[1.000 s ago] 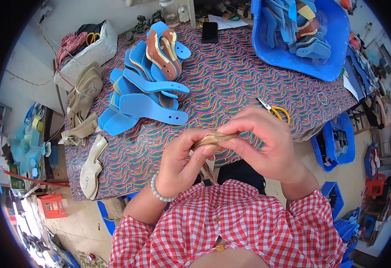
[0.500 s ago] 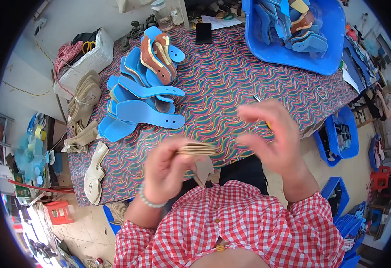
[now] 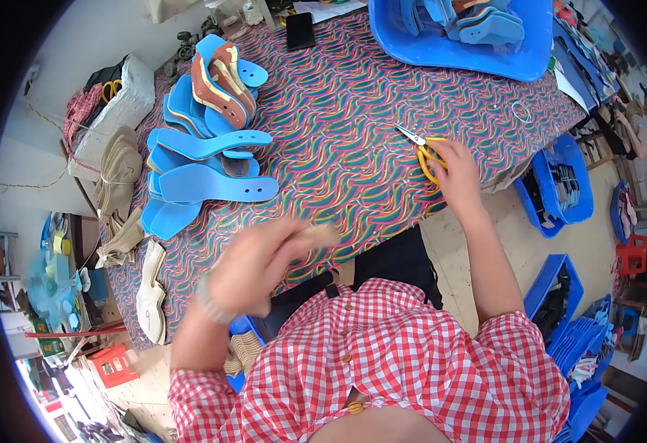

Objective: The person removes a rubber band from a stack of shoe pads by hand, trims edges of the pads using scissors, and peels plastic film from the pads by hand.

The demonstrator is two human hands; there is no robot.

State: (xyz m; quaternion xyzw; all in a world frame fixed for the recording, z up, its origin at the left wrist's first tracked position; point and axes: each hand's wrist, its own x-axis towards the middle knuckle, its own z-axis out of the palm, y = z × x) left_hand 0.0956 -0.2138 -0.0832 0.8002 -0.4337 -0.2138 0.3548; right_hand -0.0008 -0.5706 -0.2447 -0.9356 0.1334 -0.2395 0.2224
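On a wavy-patterned table [image 3: 338, 96] heaped with blue sole pieces [image 3: 209, 183] well left of the scissors [image 3: 418, 139]: touching their yellow handles [image 3: 423, 164] with half-curled right hand [image 3: 458, 173], unclear if gripping; holding blurred tan pieces [image 3: 320, 236] in left hand [image 3: 250, 262], left of the scissors and nearer the body.

Bright room, smeared left hand [image 3: 253, 262]

I get bright, even light with faint shadows on the desk [image 3: 338, 111]. Glare burns out the corner below the left hand; fisheye edges bend into black.
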